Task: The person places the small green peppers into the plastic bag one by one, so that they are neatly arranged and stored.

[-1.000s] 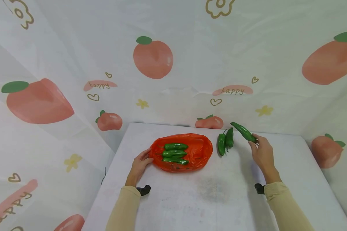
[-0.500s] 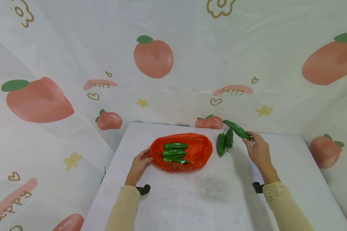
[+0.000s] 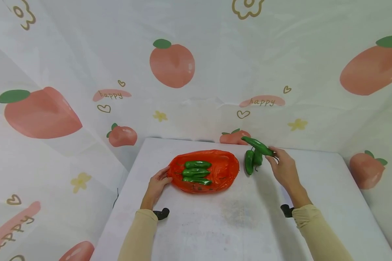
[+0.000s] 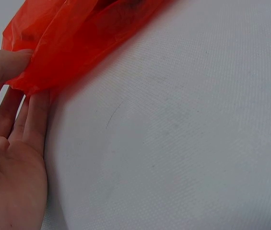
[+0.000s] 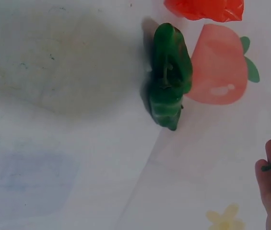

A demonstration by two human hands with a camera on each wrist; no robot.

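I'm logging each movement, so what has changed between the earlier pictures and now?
The right hand, holding a green pepper, has moved left toward the red plastic; in the head view, that pepper now overlaps one loose pepper. Nothing was grasped or released. The left hand still pinches the plastic's edge; the three peppers in it stayed put.

Left grip (image 3: 156, 185) pinches low — right grip (image 3: 284, 168) pinches, raised.

Three peppers (image 3: 196, 173) in plastic bag (image 3: 226, 168) on table (image 3: 202, 224); two peppers (image 3: 249, 162) right of bag; backdrop (image 3: 215, 72) behind.
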